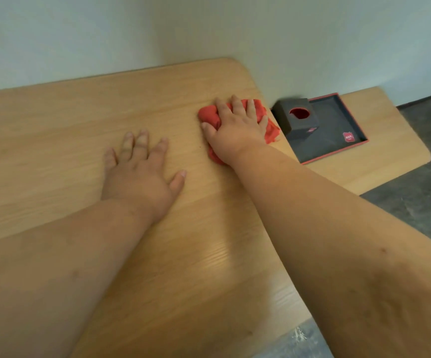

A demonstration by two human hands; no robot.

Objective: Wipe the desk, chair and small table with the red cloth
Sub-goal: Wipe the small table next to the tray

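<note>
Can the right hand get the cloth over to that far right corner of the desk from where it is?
Probably yes. The right hand already presses the red cloth close to that corner of the desk, and the wood between looks bare. The grey tray sits on the lower small table, off the path.

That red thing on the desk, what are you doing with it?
A person is wiping the wooden desk. Their right hand presses down on a bunched red cloth near the desk's far right corner. The left hand lies flat and open on the desk beside it, holding nothing. Past the desk's edge a lower small table carries a dark tray with a dark box standing in it; nobody is touching those.
</note>
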